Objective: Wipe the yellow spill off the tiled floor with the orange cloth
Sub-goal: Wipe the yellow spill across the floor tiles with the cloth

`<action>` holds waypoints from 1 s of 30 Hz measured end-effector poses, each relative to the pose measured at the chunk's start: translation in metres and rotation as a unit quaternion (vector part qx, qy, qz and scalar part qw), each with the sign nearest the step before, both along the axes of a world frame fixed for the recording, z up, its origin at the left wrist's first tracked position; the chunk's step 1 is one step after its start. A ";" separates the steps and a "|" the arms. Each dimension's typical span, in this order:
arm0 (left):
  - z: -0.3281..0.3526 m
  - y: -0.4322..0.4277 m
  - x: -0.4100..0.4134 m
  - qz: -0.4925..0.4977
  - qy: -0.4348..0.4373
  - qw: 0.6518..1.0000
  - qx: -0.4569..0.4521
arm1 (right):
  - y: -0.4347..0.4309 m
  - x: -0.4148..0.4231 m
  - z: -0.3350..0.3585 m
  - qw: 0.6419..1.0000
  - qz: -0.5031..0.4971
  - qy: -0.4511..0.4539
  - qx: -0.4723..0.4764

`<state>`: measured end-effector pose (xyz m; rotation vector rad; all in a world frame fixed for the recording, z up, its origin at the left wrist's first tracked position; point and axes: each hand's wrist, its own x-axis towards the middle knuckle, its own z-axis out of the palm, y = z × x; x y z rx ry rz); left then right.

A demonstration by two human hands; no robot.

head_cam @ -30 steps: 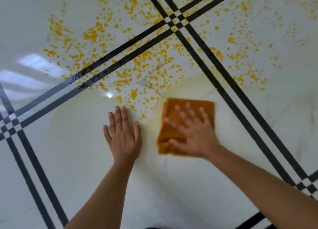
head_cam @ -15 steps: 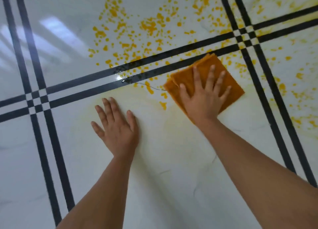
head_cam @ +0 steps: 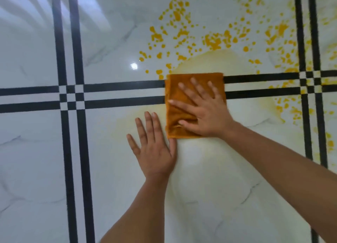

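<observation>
Looking down, I've got the glossy white tiled floor [head_cam: 36, 169] filling the whole view, marble veins running through it. Double black stripes [head_cam: 118, 85] cut across from left to right, and two more pairs run away from me, one on the left, one on the right, with little checkered squares at each crossing.

Next, the yellow spill [head_cam: 211, 40]: bright droplets are scattered over the far tile beyond the cross band, thickest toward the right crossing, and more trail down along the right-hand stripes. A pale yellow film [head_cam: 206, 60] sits just past the cloth's far edge, and there's a fainter wash on the near tile around my hands.

The folded orange cloth [head_cam: 175, 115] lies flat right across the cross band, covering both stripes, its far edge on the far tile and its near edge on the near tile.

My right hand [head_cam: 207, 115] is flat on top of it, fingers spread wide, thumb pointing left, palm overhanging the cloth's right edge. My left hand [head_cam: 155, 149] is flat on bare tile, fingers straight and slightly fanned, thumb just beside the cloth's near-left corner.

A small bright light reflection [head_cam: 134, 66] glints left of the droplets.
</observation>
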<state>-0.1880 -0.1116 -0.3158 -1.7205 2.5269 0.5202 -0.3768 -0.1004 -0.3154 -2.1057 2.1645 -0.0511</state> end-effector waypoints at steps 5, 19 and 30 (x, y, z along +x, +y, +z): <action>-0.001 -0.002 -0.001 0.010 -0.008 1.000 0.011 | -0.045 0.004 0.001 0.947 -0.322 -0.013 0.001; -0.001 -0.003 0.001 0.002 -0.024 1.000 -0.001 | -0.004 -0.015 -0.002 0.998 -0.055 -0.010 -0.005; 0.012 0.023 0.061 -0.038 -0.025 0.999 -0.008 | 0.029 0.046 0.005 0.953 -0.298 -0.053 0.019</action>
